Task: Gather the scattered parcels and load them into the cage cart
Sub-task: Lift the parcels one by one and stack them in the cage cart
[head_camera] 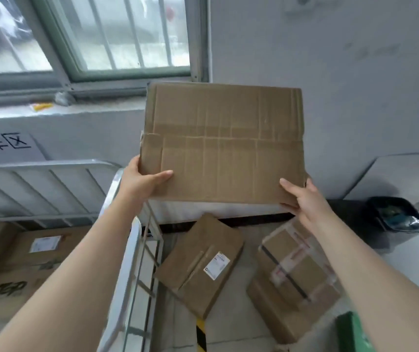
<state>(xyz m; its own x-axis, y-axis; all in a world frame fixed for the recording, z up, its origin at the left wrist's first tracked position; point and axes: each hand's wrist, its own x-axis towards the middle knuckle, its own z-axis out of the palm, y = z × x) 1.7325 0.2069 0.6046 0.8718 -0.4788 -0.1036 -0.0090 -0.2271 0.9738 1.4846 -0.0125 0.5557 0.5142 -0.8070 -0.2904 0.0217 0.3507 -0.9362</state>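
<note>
My left hand [142,181] grips the big flat parcel [223,141] at its lower-left corner. The thumb lies flat across the front face and the fingers wrap behind the edge. My right hand [305,201] pinches the lower-right corner the same way, thumb on front, fingers under and behind. Both hands are closed on cardboard, nothing else in them.

I have the parcel raised, broad face toward me and slightly tilted, above the side rail of the cage cart [128,250] and a little right of it.

Inside the cart: brown boxes [33,270], one with a white label on top.

On the floor just right of the cart, a labelled parcel [200,265] lies flat with a corner near the side bars; can't tell if it touches. Further right of the cart is a taped parcel [294,278] with clear tape and a black strap.

Yellow-black floor tape [200,334] sits by the cart's base. A black bag [396,214] lies well right of the cart, on a grey surface.
</note>
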